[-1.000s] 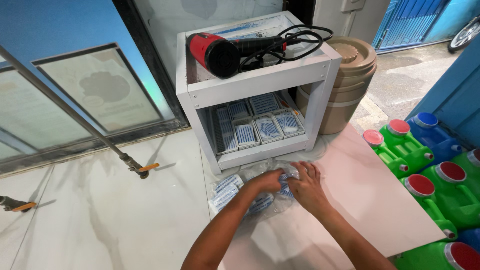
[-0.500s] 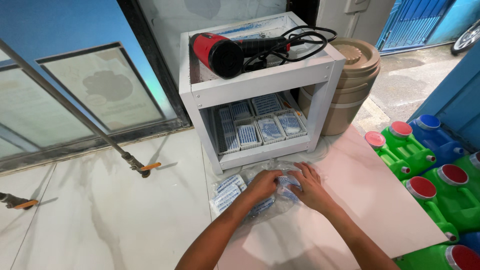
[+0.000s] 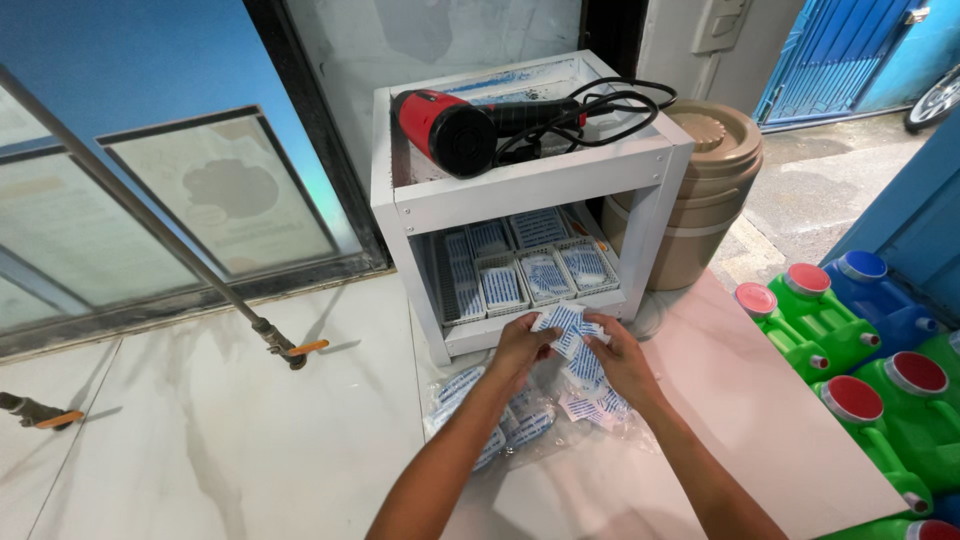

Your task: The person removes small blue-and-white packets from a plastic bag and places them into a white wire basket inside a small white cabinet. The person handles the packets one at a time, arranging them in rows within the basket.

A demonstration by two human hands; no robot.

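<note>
A bunch of small white-and-blue packets [image 3: 566,328] is held clamped in the grip of both the left hand [image 3: 522,346] and right hand [image 3: 620,358], just before the lower shelf of a white cabinet [image 3: 520,190], above more packets in a clear bag [image 3: 520,415] on the floor.

Left hand [image 3: 522,345] and right hand [image 3: 620,362] together hold small blue-white packets [image 3: 566,328] before white shelf unit [image 3: 530,190]; more packets in clear bag [image 3: 520,415] on floor; red heat gun [image 3: 455,130] on top.
</note>
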